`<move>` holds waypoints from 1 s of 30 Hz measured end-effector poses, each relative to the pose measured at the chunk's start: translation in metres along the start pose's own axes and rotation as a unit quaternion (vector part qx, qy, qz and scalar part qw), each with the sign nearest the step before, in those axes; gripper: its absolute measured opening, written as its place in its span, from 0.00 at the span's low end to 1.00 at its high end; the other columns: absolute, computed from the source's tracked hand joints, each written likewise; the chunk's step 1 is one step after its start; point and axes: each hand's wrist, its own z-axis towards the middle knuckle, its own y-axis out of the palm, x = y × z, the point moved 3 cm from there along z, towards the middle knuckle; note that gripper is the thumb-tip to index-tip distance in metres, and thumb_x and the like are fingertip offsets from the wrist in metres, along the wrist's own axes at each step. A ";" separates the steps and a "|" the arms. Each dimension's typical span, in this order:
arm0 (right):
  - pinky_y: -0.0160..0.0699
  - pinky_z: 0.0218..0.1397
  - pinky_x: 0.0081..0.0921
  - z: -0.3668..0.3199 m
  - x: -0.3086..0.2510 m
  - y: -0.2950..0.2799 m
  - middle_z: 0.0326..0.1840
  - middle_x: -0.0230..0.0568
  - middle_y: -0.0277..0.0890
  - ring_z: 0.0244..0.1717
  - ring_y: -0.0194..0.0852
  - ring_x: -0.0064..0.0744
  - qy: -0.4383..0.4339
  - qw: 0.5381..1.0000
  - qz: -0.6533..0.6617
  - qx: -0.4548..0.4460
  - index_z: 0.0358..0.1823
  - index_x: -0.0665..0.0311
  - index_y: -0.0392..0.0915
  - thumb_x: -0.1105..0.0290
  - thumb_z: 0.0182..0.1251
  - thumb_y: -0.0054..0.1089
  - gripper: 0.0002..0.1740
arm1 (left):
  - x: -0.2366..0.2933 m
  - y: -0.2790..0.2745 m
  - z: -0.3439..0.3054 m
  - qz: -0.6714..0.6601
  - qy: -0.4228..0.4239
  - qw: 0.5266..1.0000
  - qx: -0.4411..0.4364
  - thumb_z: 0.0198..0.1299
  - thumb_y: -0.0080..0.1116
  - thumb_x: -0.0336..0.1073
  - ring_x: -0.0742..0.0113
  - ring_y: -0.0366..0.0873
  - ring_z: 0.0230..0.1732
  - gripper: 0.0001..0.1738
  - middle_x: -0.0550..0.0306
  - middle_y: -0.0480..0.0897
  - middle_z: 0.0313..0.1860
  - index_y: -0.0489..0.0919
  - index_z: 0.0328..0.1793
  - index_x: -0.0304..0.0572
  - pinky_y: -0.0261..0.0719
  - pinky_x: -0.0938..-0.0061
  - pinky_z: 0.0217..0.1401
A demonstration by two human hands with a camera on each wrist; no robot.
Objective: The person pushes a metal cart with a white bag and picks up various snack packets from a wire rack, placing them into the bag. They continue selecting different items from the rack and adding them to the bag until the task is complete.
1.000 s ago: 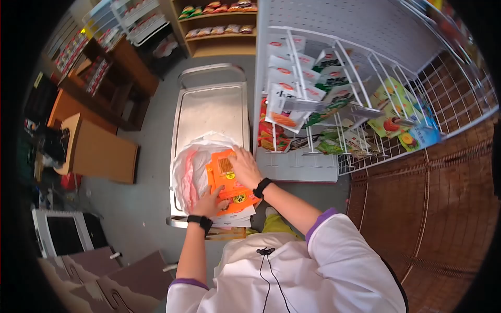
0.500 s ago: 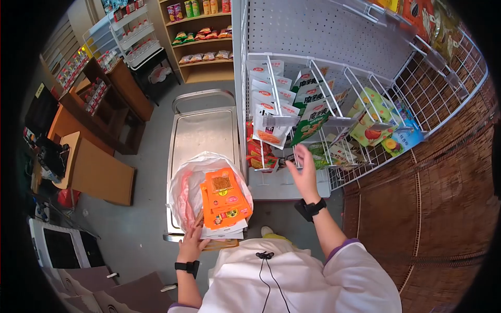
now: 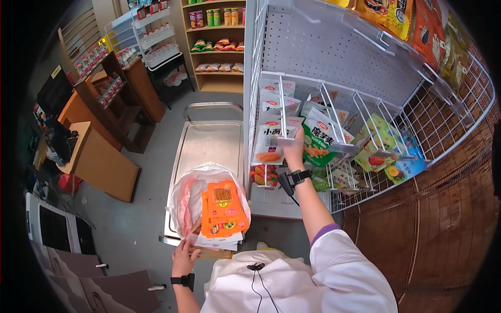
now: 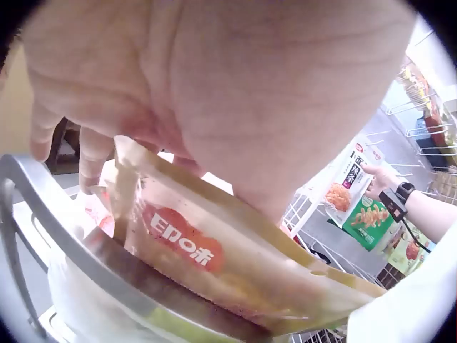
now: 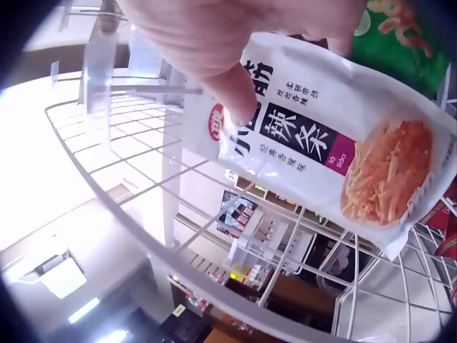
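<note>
My right hand (image 3: pixel 295 151) is at the hanging rack and pinches the side of a white snack packet (image 3: pixel 267 143). In the right wrist view the thumb lies on the front of that packet (image 5: pixel 314 136), which pictures orange strips. A green snack packet (image 3: pixel 319 138) hangs just right of the hand. My left hand (image 3: pixel 183 256) rests by the near left corner of the metal cart (image 3: pixel 211 143). The left wrist view has its fairly straight fingers over the top edge of a clear-fronted packet (image 4: pixel 186 239). Orange snack packets (image 3: pixel 224 206) lie stacked on a white plastic bag (image 3: pixel 211 171).
Wire prongs and a mesh side panel (image 3: pixel 454 125) surround the hanging packets. Other packets (image 3: pixel 443 36) hang higher up at right. Wooden shelves (image 3: pixel 222 83) with snacks stand beyond the cart. A wooden desk (image 3: pixel 99 161) is at left.
My right hand has gone from the orange packets on the cart up to the rack and taken hold of a white packet. The left hand has slid off the stack towards the cart's near corner.
</note>
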 end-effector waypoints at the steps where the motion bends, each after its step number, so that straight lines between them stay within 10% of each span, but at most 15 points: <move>1: 0.62 0.65 0.34 0.007 -0.002 0.001 0.60 0.54 0.66 0.60 0.65 0.46 -0.003 1.000 0.003 -0.002 0.66 0.73 0.55 0.69 0.43 0.76 0.49 | 0.000 0.001 -0.003 -0.007 -0.020 1.000 0.007 0.57 0.59 0.54 0.50 0.65 0.67 0.34 0.47 0.67 0.68 0.69 0.67 0.47 0.58 0.45 0.65; 11: 0.47 0.74 0.37 0.085 0.003 0.022 0.73 0.57 0.49 0.73 0.48 0.51 0.042 0.995 0.086 -0.028 0.74 0.68 0.42 0.75 0.42 0.73 0.59 | 0.010 0.006 -0.025 -0.034 -0.051 0.997 0.050 0.57 0.61 0.49 0.50 0.65 0.66 0.34 0.48 0.64 0.69 0.68 0.67 0.46 0.58 0.49 0.67; 19: 0.67 0.63 0.31 0.115 0.007 0.019 0.65 0.48 0.63 0.62 0.66 0.38 0.192 0.920 0.294 -0.175 0.76 0.58 0.40 0.81 0.44 0.71 0.59 | 0.011 0.009 -0.030 -0.036 -0.059 0.995 0.067 0.57 0.61 0.51 0.49 0.66 0.66 0.35 0.47 0.63 0.70 0.67 0.68 0.46 0.59 0.49 0.66; 23: 0.70 0.56 0.28 0.113 0.019 0.022 0.51 0.42 0.77 0.52 0.74 0.31 0.226 0.902 0.310 -0.198 0.60 0.66 0.68 0.77 0.49 0.69 0.33 | 0.010 0.010 -0.028 -0.038 -0.054 0.996 0.067 0.56 0.62 0.50 0.50 0.70 0.63 0.34 0.47 0.64 0.69 0.68 0.66 0.44 0.65 0.52 0.62; 30: 0.70 0.55 0.26 0.096 0.009 0.012 0.47 0.39 0.79 0.48 0.77 0.29 0.202 0.881 0.380 -0.196 0.52 0.69 0.74 0.74 0.53 0.68 0.24 | 0.015 0.003 -0.026 -0.032 -0.014 0.996 0.081 0.56 0.64 0.43 0.52 0.76 0.54 0.31 0.46 0.68 0.64 0.69 0.63 0.37 0.75 0.63 0.57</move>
